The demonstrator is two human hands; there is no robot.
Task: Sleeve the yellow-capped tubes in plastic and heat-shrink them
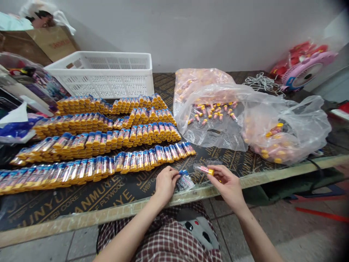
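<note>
Left hand [165, 182]: fingers pinched together at the blue end of the small packets [185, 182], near the front edge of the surface [149, 189]. Right hand [228, 183]: fingers clamped on the yellow end of a clear tube [203, 169], with red print on it. Tube is held tilted, clear end pointing left, just right of the packets and apart from them.

Left side of surface: long stacked rows of filled tubes [92, 140], yellow ends facing front, blue ends at the back. White basket [109, 82] stands behind the rows. Cardboard box [53, 43] is further left, behind the basket.

Behind the right hand: open clear plastic bag [209, 134], with small yellow-capped pieces [214, 111] spread in its mouth and more massed toward the back. Second plastic bag [289, 134] to its right, also with yellow-capped pieces inside.

Back right: bundled white cable [263, 83] next to a pink fan [308, 74], red items in clear wrap [301, 54] behind the fan. Plaid cloth [163, 236] on the person's lap, below the front edge.
</note>
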